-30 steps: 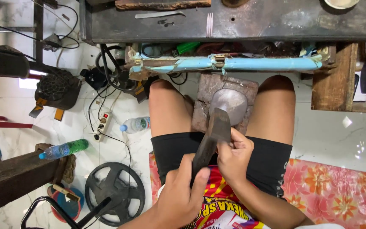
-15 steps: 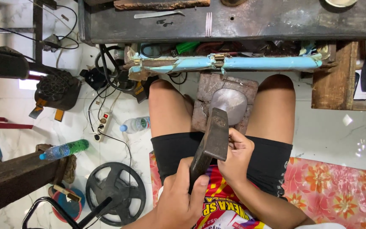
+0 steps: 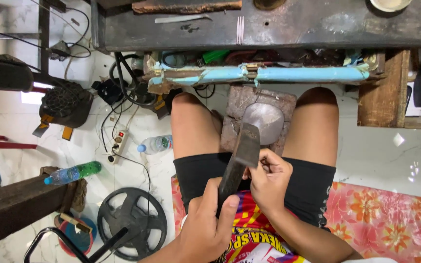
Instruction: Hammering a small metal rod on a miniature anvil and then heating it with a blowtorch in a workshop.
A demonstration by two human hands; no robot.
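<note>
Your left hand (image 3: pixel 205 226) enters from the 6 o'clock edge with the forearm low, fingers wrapped tight round the dark handle of the hammer (image 3: pixel 237 163) and the thumb laid along its shaft. The hammer runs up toward 12 o'clock, tilted slightly to 1 o'clock, and its grey head sits over the near edge of the round metal anvil (image 3: pixel 265 122). Whether the head touches the anvil cannot be told.

Your right hand (image 3: pixel 269 178) lies just at 3 o'clock of the hammer shaft, wrist bent, fingers curled together and pinched on something small near the hammer head; the item itself is too hidden to identify.

The anvil is set in a worn wooden block (image 3: pixel 249 104) standing between your knees, at 12 o'clock of both hands. A pale blue bar (image 3: pixel 313 74) crosses beyond the block, below the edge of a dark metal bench (image 3: pixel 317 24).
</note>
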